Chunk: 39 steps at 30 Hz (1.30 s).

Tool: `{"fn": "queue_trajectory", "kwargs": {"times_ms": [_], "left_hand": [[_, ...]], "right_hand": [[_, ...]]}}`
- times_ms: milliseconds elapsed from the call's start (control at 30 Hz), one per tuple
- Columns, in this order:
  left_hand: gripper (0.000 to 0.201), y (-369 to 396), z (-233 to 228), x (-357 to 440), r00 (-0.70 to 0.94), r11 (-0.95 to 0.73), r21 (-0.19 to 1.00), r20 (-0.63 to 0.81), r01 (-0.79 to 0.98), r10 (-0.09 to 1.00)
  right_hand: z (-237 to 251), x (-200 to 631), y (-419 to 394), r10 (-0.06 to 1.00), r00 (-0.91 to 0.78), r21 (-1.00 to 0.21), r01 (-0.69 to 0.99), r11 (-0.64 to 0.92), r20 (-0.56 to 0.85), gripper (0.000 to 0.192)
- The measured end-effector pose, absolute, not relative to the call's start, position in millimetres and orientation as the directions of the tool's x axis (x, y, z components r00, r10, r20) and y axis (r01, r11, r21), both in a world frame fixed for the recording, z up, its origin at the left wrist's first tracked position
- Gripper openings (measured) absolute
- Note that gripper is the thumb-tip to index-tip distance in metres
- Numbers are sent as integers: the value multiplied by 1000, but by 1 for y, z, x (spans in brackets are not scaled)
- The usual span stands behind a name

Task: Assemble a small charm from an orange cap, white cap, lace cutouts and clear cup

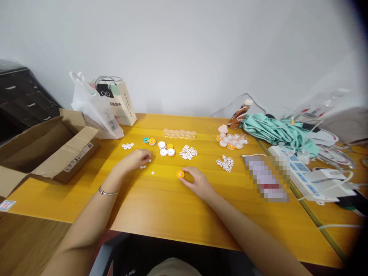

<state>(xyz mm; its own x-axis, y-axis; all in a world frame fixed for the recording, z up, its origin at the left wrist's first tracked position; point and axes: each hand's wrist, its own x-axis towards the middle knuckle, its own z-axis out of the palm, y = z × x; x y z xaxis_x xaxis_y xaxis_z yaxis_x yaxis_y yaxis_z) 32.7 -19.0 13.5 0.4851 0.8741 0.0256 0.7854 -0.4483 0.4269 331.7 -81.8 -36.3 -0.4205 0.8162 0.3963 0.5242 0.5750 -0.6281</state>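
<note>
Centre frame: right hand (198,183) fingertips touch orange disc (180,174) at its left, not gripped. Left hand (138,157), curled over small white pieces (143,166), lies farther left; hold unclear.

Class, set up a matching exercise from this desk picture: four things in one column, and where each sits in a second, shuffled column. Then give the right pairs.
Things:
1. Open brown cardboard box
2. Small round orange plastic disc
3. Row of clear plastic cups
4. Crumpled teal cloth

Places:
A. At the right hand's fingertips
B. Far right, beside the brown bottle
C. Left edge of the yellow wooden table
D. Far middle, beyond the white discs

Pairs: 1-C, 2-A, 3-D, 4-B
</note>
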Motion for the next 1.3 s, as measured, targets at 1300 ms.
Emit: {"fn": "queue_trajectory", "kwargs": {"times_ms": [1300], "left_hand": [[25,-62,-13,124,775,-856,91,384,509,502]], "right_hand": [[-39,330,-78,816,-432,-611,544,576,384,24]]}}
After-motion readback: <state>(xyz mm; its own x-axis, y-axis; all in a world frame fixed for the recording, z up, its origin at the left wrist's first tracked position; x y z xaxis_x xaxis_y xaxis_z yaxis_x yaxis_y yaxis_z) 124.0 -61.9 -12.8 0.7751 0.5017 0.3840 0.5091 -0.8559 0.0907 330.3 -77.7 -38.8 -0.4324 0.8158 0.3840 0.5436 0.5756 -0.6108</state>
